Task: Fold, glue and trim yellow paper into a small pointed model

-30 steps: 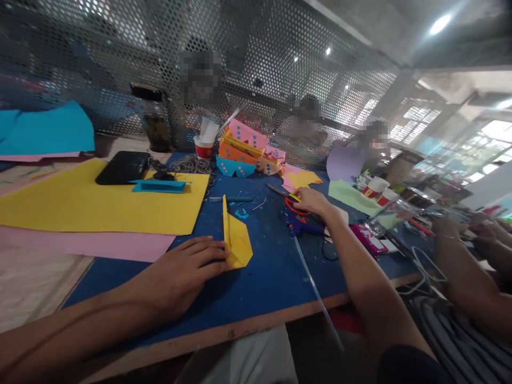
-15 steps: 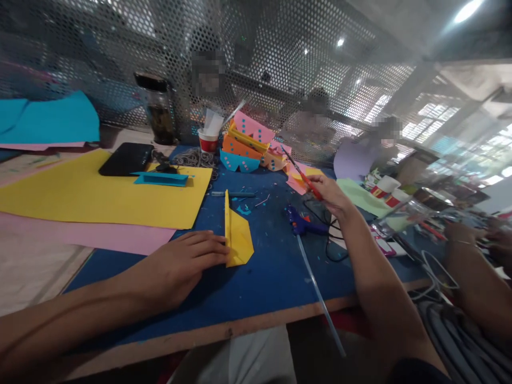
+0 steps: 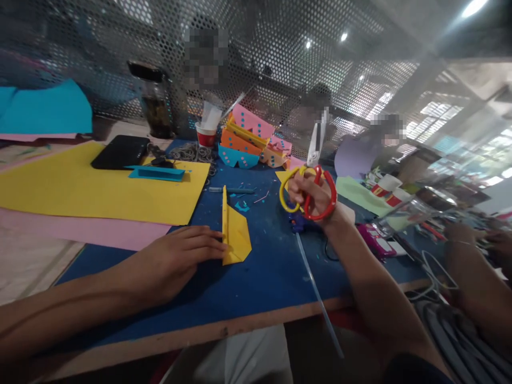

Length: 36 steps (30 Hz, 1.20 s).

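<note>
My left hand lies on the blue table top, its fingertips on the edge of a folded yellow paper piece. The thumb side and any grip beneath are hard to make out. Raised above the table, my right hand is closed around scissors with one yellow and one red handle loop, blades pointing up. Under that hand a purple glue gun is partly hidden, and its clear glue stick reaches past the table's front edge. A pen lies beyond the yellow piece.
Large yellow paper with a black device and folded blue paper is at left. Behind stand a jar, a red-white cup and folded coloured papers. Another person's arm is at right.
My right hand has turned and shifted slightly left, so the scissors now show both loops and point upward. My left hand stays by the yellow piece; the view has shifted slightly.
</note>
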Each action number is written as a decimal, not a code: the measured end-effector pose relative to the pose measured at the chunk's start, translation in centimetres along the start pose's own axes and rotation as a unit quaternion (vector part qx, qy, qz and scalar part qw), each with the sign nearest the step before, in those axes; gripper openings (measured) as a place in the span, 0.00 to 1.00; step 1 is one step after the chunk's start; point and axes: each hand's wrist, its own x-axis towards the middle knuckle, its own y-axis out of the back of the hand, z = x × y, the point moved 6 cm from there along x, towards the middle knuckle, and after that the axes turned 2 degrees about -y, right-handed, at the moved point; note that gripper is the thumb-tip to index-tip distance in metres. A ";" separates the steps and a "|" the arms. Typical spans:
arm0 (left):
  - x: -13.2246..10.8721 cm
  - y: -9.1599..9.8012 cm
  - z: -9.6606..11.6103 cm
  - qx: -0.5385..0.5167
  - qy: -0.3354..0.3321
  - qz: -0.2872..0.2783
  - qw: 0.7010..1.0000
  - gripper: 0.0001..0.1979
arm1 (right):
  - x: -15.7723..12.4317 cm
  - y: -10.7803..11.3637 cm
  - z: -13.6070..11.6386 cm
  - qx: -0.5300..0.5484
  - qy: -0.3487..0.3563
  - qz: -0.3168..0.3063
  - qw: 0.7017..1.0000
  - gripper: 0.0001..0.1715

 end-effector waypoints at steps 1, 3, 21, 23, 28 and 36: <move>0.1 0.1 0.1 -0.005 0.002 -0.003 1.000 0.31 | -0.4 -1.3 0.2 -0.012 -0.001 -0.024 1.000 0.31; 0.3 0.2 0.2 -0.011 0.005 -0.003 1.000 0.31 | -1.2 -3.3 0.5 -0.058 -0.007 -0.060 0.997 0.27; 1.6 1.6 1.0 0.002 -0.008 0.005 1.000 0.32 | -6.5 -10.7 4.1 -0.018 -0.139 -0.224 0.965 0.20; 1.6 1.7 1.0 -0.003 -0.009 0.010 1.000 0.32 | -6.8 -11.0 4.2 -0.021 -0.134 -0.217 0.967 0.21; 1.7 1.5 0.8 -0.011 0.006 -0.008 1.000 0.29 | -7.0 -11.5 3.8 -0.017 -0.100 -0.197 0.975 0.19; 1.5 1.2 0.2 -0.034 0.027 -0.017 0.999 0.31 | -7.3 -11.8 3.4 -0.057 -0.094 -0.206 0.972 0.18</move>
